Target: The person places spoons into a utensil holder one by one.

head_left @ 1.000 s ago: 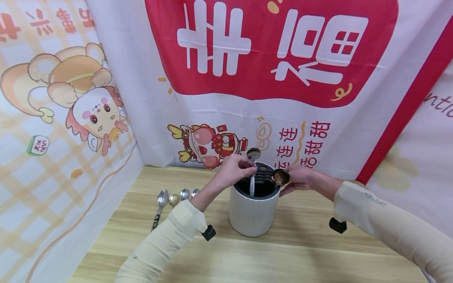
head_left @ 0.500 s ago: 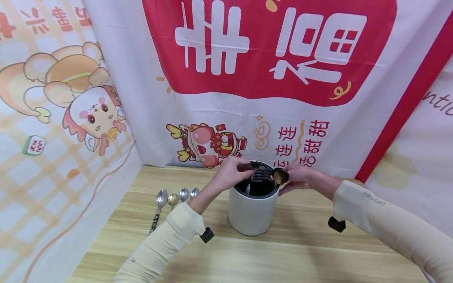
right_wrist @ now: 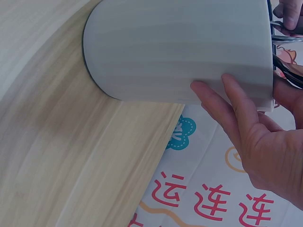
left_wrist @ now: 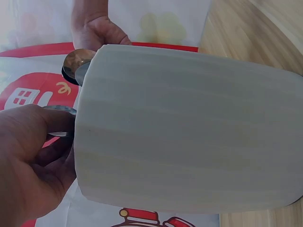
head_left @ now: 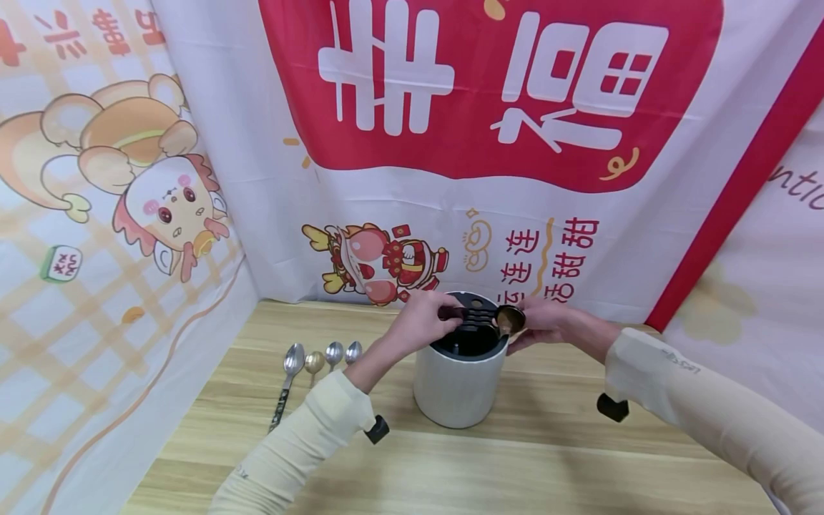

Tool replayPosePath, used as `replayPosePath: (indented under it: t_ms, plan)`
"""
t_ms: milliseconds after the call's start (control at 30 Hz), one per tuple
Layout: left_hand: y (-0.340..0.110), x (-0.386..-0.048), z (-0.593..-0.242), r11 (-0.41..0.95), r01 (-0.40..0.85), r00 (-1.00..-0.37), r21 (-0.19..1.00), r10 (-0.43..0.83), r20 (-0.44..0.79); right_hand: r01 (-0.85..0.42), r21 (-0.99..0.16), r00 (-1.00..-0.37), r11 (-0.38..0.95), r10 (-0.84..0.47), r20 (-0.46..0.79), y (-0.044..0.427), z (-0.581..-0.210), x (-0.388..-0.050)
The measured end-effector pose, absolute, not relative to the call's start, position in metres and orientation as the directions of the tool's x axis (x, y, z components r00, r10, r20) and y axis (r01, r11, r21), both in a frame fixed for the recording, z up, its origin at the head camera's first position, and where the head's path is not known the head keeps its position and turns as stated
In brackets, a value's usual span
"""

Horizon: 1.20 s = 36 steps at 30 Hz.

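Observation:
A white cylindrical utensil holder point(head_left: 458, 392) with a dark slotted insert point(head_left: 475, 304) stands on the table. My left hand point(head_left: 421, 320) is at its rim and pinches a spoon point(left_wrist: 60, 109) near the bowl; the handle points down inside the holder, mostly hidden. My right hand point(head_left: 543, 318) holds the far right side of the holder. In the right wrist view, its fingers point(right_wrist: 236, 101) lie along the outer wall, with the thumb point(right_wrist: 286, 93) at the rim. Beside that thumb, a brownish shiny spoon point(head_left: 510, 320) leans on the rim.
Left of the holder, a spoon with a patterned dark handle point(head_left: 283, 397), a gold spoon point(head_left: 315, 362) and two silver spoons point(head_left: 334, 352) lie in a row, partly behind the left forearm. A printed cloth point(head_left: 360, 193) hangs behind the wooden table point(head_left: 515, 458).
My left hand has lowered the spoon from upright above the rim into the holder, so its bowl now sits at rim level under the fingers. The right hand stays in place.

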<state>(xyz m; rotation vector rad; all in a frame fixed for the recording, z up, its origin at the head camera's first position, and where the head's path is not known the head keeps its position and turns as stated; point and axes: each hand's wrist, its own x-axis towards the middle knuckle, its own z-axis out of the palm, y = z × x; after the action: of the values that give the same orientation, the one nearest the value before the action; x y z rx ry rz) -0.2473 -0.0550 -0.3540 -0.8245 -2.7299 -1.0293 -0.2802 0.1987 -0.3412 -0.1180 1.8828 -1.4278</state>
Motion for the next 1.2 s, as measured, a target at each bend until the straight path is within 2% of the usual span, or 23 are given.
replayPosePath:
  t_ms: [367, 767, 1000, 1100, 1200]
  plan:
    - [-0.055, -0.244, -0.352, 0.61, 0.536, -0.836, 0.584, 0.48, 0.266, 0.364, -0.849, -0.713, 0.382, -0.472, -0.519, 0.198, -0.34, -0.28]
    - [-0.078, -0.239, -0.352, 0.558, 0.563, -0.814, 0.609, 0.504, 0.291, 0.389, -0.839, -0.702, 0.379, -0.468, -0.537, 0.198, -0.34, -0.282]
    - [-0.103, -0.235, -0.357, 0.516, 0.517, -0.848, 0.683, 0.42, 0.324, 0.362, -0.843, -0.67, 0.398, -0.517, -0.532, 0.196, -0.336, -0.282]
    - [-0.119, -0.234, -0.361, 0.536, 0.496, -0.865, 0.683, 0.371, 0.337, 0.365, -0.838, -0.664, 0.405, -0.518, -0.539, 0.195, -0.334, -0.282]
    - [-0.138, -0.233, -0.367, 0.571, 0.442, -0.895, 0.692, 0.328, 0.301, 0.368, -0.836, -0.669, 0.407, -0.509, -0.542, 0.195, -0.333, -0.283]
